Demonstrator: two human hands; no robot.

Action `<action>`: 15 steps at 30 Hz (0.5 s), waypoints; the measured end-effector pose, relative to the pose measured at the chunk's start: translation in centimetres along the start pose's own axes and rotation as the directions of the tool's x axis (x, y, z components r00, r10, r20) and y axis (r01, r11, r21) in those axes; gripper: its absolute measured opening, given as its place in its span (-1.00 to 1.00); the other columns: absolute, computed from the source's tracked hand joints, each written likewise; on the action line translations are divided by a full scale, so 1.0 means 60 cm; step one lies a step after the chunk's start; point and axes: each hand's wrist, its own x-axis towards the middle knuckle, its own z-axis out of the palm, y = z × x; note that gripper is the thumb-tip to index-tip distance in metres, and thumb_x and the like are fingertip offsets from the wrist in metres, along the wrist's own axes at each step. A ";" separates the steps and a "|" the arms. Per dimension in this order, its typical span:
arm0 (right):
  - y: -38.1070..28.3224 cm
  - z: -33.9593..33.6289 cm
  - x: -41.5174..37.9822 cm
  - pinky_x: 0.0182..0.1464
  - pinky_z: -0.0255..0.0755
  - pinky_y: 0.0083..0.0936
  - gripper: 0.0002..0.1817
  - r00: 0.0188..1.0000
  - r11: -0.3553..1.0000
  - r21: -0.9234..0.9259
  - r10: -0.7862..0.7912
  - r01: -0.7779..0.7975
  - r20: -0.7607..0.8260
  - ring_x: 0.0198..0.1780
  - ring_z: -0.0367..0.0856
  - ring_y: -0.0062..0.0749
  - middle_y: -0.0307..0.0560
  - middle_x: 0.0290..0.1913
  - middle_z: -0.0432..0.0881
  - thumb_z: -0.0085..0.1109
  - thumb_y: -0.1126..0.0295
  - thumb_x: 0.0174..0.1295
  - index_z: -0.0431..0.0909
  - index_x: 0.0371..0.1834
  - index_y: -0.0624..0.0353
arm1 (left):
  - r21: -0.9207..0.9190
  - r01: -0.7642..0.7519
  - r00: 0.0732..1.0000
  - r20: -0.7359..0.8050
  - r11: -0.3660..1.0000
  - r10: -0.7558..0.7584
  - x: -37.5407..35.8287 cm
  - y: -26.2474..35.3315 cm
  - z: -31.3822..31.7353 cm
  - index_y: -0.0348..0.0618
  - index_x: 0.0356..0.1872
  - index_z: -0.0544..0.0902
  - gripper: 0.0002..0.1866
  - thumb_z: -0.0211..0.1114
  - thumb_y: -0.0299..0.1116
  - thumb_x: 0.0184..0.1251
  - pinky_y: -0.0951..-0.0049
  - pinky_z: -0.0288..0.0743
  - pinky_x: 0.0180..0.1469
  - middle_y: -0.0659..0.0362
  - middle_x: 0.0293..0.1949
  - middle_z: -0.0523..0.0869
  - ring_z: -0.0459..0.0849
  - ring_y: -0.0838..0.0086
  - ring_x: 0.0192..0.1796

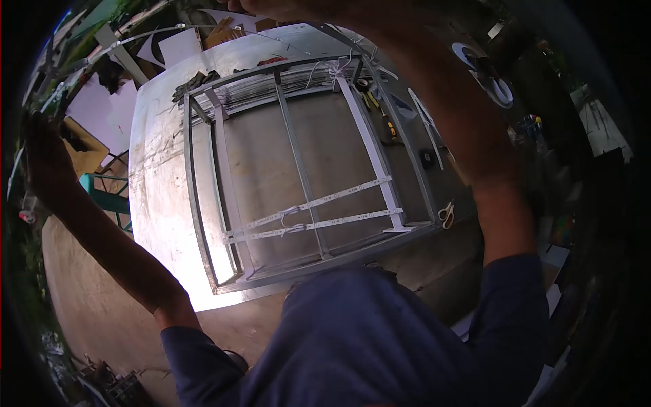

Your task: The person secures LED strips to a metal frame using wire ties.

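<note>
My left hand [46,152] is raised at the far left, dark and partly blurred, its fingers closed around a thin LED strip [88,62]. The strip bows in an arc across the upper left of the view. My right hand [261,7] reaches up to the top edge, where its fingers are mostly cut off; what it holds, if anything, is hidden. Below and between my arms lies a grey metal frame [291,139] with crossbars. Two white LED strips [332,222] stretch across its near part, with short wire loops near their middles.
The frame rests on a metal-topped table [159,149]. Beside it lie yellow-handled pliers [369,100], a yellow-and-black tool [391,129], scissors [446,214] and a black tape measure-like item [426,158]. Dark gloves [195,85] sit at the far edge. A green stool [107,197] stands left.
</note>
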 end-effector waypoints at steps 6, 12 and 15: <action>-0.134 0.089 -0.064 -0.44 0.70 -0.24 -0.83 0.975 0.997 0.004 -0.075 0.078 -0.209 -0.38 0.82 -0.16 0.12 -0.46 0.71 0.14 0.44 0.37 0.45 -0.13 0.33 | 0.355 0.088 0.965 0.201 0.931 -0.168 -0.197 0.078 0.022 -0.29 0.17 0.65 -0.63 0.32 -0.24 0.51 0.34 0.60 0.25 0.01 0.19 0.74 0.73 0.26 0.21; -0.257 0.169 -0.126 -0.53 0.65 -0.43 -0.83 0.985 0.995 0.061 -0.067 0.077 -0.156 -0.46 0.76 -0.39 -0.10 -0.44 0.62 0.19 0.38 0.33 0.50 -0.16 0.25 | 0.102 0.271 0.916 0.277 0.957 -0.290 -0.334 0.134 -0.029 -0.37 0.25 0.48 -0.54 0.29 -0.23 0.55 0.41 0.57 0.17 -0.02 0.24 0.63 0.66 0.27 0.24; -0.316 0.226 -0.160 -0.58 0.59 -0.40 -0.80 0.991 0.997 0.075 -0.017 0.027 -0.131 -0.49 0.71 -0.39 -0.09 -0.42 0.58 0.23 0.37 0.28 0.50 -0.19 0.27 | -0.437 0.758 0.644 0.390 0.483 -0.658 -0.394 0.152 -0.059 -0.37 0.21 0.48 -0.59 0.25 -0.25 0.57 0.43 0.56 0.10 0.06 0.13 0.61 0.64 0.36 0.06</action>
